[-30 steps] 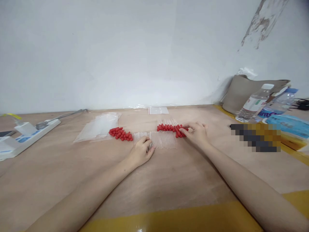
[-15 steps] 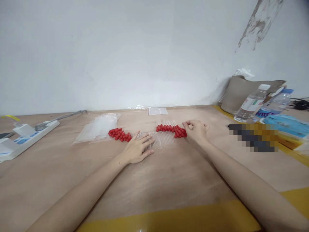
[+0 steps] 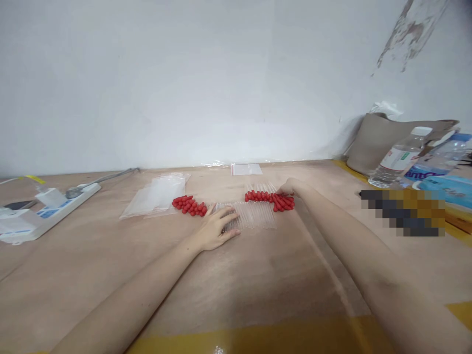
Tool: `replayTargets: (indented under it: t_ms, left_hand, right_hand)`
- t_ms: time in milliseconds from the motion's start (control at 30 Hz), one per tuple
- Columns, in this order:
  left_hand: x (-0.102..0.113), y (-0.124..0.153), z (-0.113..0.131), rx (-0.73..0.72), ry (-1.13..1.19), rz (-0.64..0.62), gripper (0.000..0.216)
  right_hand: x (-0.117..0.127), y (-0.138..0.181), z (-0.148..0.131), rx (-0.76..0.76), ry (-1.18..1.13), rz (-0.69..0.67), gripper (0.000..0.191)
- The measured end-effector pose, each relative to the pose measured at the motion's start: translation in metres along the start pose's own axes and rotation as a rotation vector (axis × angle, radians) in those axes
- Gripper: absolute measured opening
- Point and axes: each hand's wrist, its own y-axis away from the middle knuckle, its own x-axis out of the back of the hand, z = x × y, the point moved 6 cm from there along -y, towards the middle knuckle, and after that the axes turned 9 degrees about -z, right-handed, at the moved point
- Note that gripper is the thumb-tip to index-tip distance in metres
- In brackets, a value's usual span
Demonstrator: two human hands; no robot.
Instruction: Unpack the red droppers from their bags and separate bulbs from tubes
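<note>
My left hand (image 3: 217, 226) lies flat, fingers spread, on a row of clear plastic tubes (image 3: 254, 217) in the middle of the wooden table (image 3: 236, 275). A small heap of red caps (image 3: 190, 205) sits just left of the tubes. A second group of red-tipped tubes (image 3: 271, 199) lies behind the clear ones. My right hand (image 3: 293, 188) reaches behind that group, fingers curled down at its far right end; what they touch is hidden.
Clear plastic bags (image 3: 157, 194) lie left of the caps, one small bag (image 3: 246, 169) by the wall. A white power strip (image 3: 44, 214) is at far left. Water bottles (image 3: 400, 157) and a grey bag (image 3: 379, 140) stand at the right.
My right hand has moved from the near right side of the red-tipped tubes to behind them. My left hand, curled a second ago, stays flat on the clear tubes.
</note>
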Motion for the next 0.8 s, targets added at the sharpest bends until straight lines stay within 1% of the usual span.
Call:
replayTargets:
  t_ms: [100,200,267,367,433,533,600,667,767,800]
  left_hand:
    - [-0.001,0.000,-0.005,-0.001,0.041,-0.002,0.046]
    - [-0.002,0.000,-0.009,-0.010,0.065,-0.019,0.047]
    - [-0.002,0.000,-0.009,-0.015,0.076,-0.029,0.047]
    - [-0.001,0.001,-0.009,-0.012,0.084,-0.034,0.046]
    - [0.000,0.001,-0.009,-0.011,0.080,-0.035,0.046]
    - [0.001,0.003,-0.011,-0.020,0.068,-0.029,0.046]
    - [0.001,0.003,-0.013,-0.023,0.057,-0.019,0.046]
    - [0.001,0.004,-0.014,-0.021,0.044,-0.008,0.045]
    - [0.002,0.005,-0.012,-0.022,0.012,0.015,0.047]
    - [0.004,0.006,-0.011,-0.016,-0.004,0.037,0.050]
  right_hand:
    - [-0.008,-0.001,0.008,-0.138,-0.033,-0.108,0.020]
    - [-0.009,0.002,0.011,-0.223,-0.074,-0.159,0.027]
    - [-0.007,0.005,0.009,-0.253,-0.097,-0.166,0.030]
    - [0.000,0.008,0.005,-0.245,-0.125,-0.119,0.023]
    - [0.007,0.009,0.000,-0.200,-0.150,-0.057,0.018]
    - [0.018,0.014,-0.012,-0.081,-0.202,0.047,0.024]
    - [0.023,0.023,-0.023,0.021,-0.234,0.111,0.025]
    - [0.024,0.040,-0.034,0.121,-0.252,0.171,0.024]
    - [0.018,0.078,-0.046,0.271,-0.219,0.262,0.031]
    - [0.013,0.095,-0.052,0.374,-0.148,0.305,0.033]
